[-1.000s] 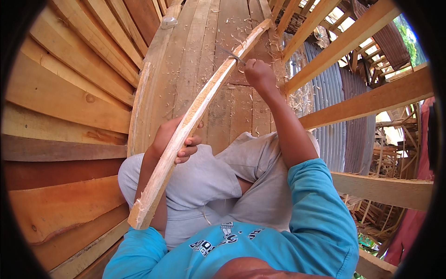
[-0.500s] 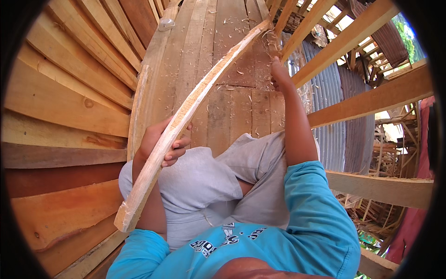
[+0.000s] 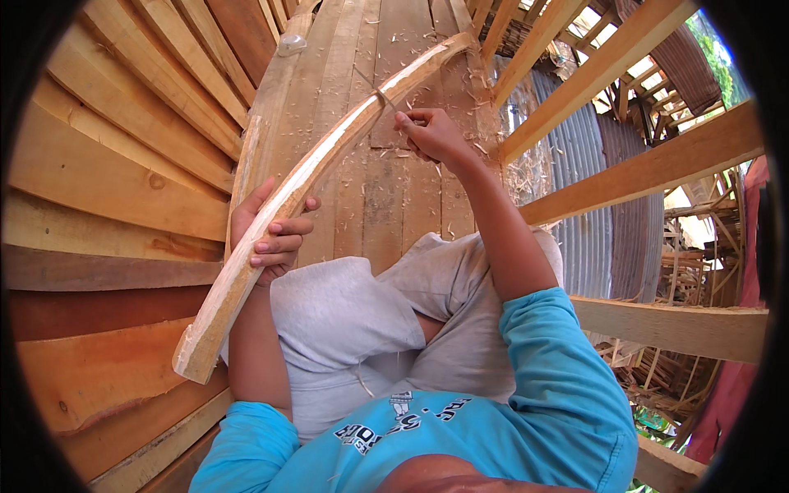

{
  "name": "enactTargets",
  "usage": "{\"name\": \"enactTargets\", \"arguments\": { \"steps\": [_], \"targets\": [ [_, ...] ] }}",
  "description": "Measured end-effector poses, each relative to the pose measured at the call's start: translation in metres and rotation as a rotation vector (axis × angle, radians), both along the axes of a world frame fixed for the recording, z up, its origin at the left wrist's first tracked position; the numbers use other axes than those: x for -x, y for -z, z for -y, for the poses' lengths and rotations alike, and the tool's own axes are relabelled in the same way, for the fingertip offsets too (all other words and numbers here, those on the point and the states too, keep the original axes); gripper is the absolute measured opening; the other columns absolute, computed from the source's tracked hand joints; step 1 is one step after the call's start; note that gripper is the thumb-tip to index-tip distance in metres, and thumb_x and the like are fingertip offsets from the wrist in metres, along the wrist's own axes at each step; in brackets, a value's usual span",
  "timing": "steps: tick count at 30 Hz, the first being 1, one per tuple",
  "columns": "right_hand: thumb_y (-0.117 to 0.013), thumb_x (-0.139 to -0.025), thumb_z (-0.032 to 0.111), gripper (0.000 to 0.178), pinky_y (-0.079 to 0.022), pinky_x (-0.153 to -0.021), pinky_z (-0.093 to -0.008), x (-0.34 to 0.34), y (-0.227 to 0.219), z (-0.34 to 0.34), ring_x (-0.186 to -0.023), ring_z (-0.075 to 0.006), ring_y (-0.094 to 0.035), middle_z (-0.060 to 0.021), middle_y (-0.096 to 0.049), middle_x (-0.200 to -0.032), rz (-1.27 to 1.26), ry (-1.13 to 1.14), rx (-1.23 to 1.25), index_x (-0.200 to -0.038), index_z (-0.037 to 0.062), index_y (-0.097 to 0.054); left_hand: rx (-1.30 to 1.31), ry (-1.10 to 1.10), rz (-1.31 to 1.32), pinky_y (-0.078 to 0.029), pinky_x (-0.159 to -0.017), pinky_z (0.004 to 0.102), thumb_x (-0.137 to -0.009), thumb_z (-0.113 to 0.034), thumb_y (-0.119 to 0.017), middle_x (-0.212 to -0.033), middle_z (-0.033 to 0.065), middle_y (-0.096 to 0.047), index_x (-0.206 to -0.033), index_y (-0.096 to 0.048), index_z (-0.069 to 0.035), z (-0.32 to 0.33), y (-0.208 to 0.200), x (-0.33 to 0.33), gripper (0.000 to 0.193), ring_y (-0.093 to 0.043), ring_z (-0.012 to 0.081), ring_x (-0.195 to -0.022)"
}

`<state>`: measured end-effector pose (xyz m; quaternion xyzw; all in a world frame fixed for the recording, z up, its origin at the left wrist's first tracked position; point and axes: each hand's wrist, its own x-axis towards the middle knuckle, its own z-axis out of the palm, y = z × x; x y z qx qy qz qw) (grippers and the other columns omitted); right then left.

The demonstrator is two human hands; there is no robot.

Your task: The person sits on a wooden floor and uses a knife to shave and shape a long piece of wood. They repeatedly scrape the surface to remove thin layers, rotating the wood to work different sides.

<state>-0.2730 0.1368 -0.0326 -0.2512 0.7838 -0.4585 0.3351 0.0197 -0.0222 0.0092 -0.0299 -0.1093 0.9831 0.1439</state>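
A long, curved piece of pale wood (image 3: pixel 316 163) runs slantwise from beside my left forearm up to the far boards, with a whitish shaved strip along its upper face. My left hand (image 3: pixel 278 238) is wrapped around its lower half, fingers curling over the near side. In my right hand (image 3: pixel 433 136) is a thin knife (image 3: pixel 388 102), its handle mostly hidden by my closed fingers. The narrow blade lies across the wood's upper half and reaches past its left edge.
Wood shavings are scattered over the plank floor (image 3: pixel 386 189). Stacked boards (image 3: pixel 123 189) line the left side, and a slatted wooden railing (image 3: pixel 641 177) the right. Corrugated metal sheets (image 3: pixel 575 181) show beyond it. A small clear plastic object (image 3: pixel 292 43) lies at the far left.
My right hand has moved left and nearer, from the far right to the wood, bringing the knife blade onto it. The wood has turned over slightly, and its near end has shifted left.
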Motion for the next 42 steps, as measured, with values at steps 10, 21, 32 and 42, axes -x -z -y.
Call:
{"name": "enactTargets", "arguments": {
  "steps": [10,21,32,42],
  "targets": [
    [-0.050,-0.100,0.036,0.036,-0.027,-0.041,-0.0256,0.018,0.004,-0.008,-0.045,-0.0078,-0.036,0.0004,-0.046,-0.061,0.091,0.304,0.235,-0.093,0.0028,-0.062,0.348,0.034,-0.064,-0.055,-0.040,0.0267,-0.093,-0.017,-0.048,-0.077,0.0116,-0.045,-0.123,-0.023,0.005,-0.017,-0.001,0.001,0.044,-0.056,0.0181,-0.055],
    [-0.050,-0.098,0.032,0.032,-0.025,-0.036,-0.0266,0.041,-0.004,-0.029,-0.040,-0.0087,-0.037,0.0004,-0.044,-0.059,0.219,0.542,0.328,-0.090,0.0024,-0.059,0.782,-0.070,0.124,-0.045,-0.033,0.0212,-0.078,-0.009,-0.054,-0.069,0.0053,-0.040,-0.118,-0.034,0.007,-0.022,-0.036,-0.018,0.047,-0.045,0.0095,-0.045],
    [-0.046,-0.099,0.035,0.031,-0.025,-0.039,-0.0279,0.042,-0.017,-0.030,-0.042,-0.0104,-0.034,0.0002,-0.042,-0.063,0.228,0.587,0.319,-0.093,0.0063,-0.057,0.489,0.046,0.085,-0.054,-0.037,0.0302,-0.078,-0.003,-0.051,-0.071,0.0082,-0.042,-0.120,-0.023,0.002,-0.051,-0.049,-0.027,0.051,-0.053,0.0184,-0.049],
    [-0.044,-0.092,0.023,0.020,-0.025,-0.039,-0.0288,0.053,-0.019,-0.050,-0.041,-0.0111,-0.034,0.0003,-0.041,-0.061,0.271,0.797,0.429,-0.092,0.0058,-0.054,0.314,0.044,-0.052,-0.058,-0.044,0.0309,-0.082,-0.003,-0.049,-0.076,0.0099,-0.044,-0.121,-0.018,0.002,-0.058,-0.051,-0.022,0.050,-0.058,0.0202,-0.058]
  ]
}}
